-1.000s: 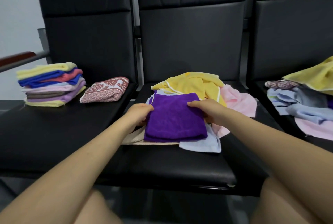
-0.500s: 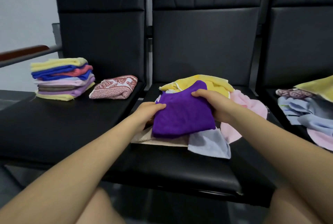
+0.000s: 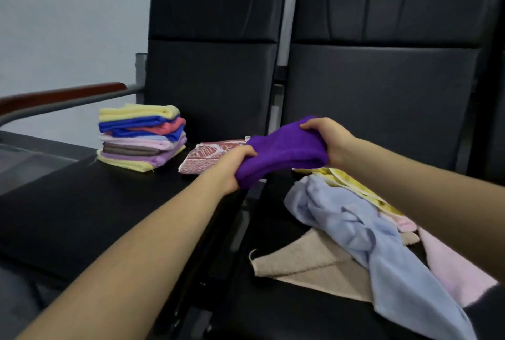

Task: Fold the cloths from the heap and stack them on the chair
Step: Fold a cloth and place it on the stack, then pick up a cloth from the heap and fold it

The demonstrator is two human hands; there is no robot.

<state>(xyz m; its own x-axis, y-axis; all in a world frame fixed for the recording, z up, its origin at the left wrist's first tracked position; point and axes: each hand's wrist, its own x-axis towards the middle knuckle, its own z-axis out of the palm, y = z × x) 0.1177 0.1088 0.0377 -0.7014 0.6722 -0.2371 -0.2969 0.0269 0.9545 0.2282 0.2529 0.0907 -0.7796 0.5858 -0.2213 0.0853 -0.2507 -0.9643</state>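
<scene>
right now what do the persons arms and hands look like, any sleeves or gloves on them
Both forearms are bare from the bottom edge of the picture up to the wrists: no sleeves show. The left hand and the right hand wear no gloves, and no rings, watch or bracelets are visible on them or the wrists. Nothing is marked on the arms. Fingernails are too small to judge.

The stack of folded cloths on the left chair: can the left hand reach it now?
Probably not yet: the left hand and right hand both grip the purple cloth. The path to the stack looks free.
</scene>
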